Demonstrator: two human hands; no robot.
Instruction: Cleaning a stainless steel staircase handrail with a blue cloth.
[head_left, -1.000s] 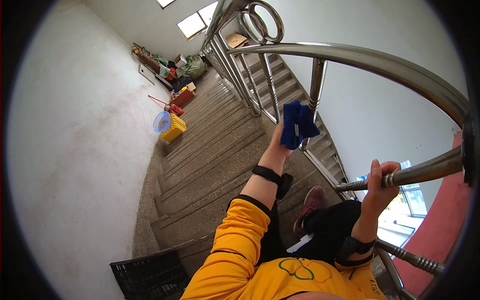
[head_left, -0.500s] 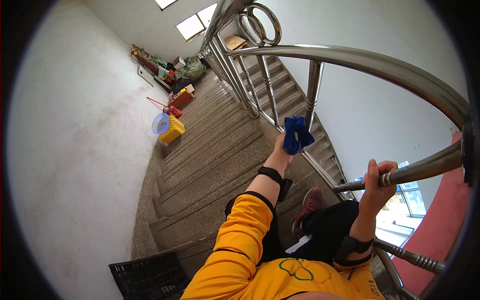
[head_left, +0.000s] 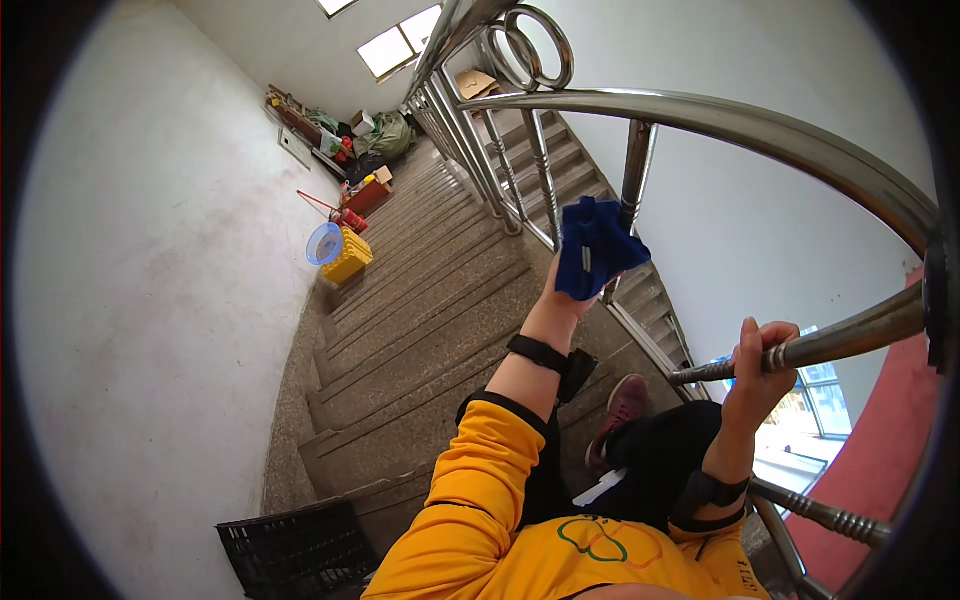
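A dark blue cloth point(head_left: 592, 252) is in my left hand point(head_left: 566, 304), pressed against an upright metal baluster point(head_left: 637, 170) of the stair railing. The cloth covers most of those fingers, and a small pale tag shows on it. To the right, my right hand point(head_left: 757, 372) is wrapped round another shiny metal baluster point(head_left: 850, 333), its thumb pointing up.
Stone steps point(head_left: 400, 350) run down beside a white wall point(head_left: 170, 280). On them stand a yellow crate point(head_left: 350, 258), a blue basin point(head_left: 324, 244) and a red fire extinguisher point(head_left: 352, 219). Sacks point(head_left: 388, 137) are piled below. A black crate point(head_left: 295, 550) is at lower left.
My left hand has shifted slightly up the baluster, and the blue cloth has spread wider over it. My right hand keeps its grip in the same place.
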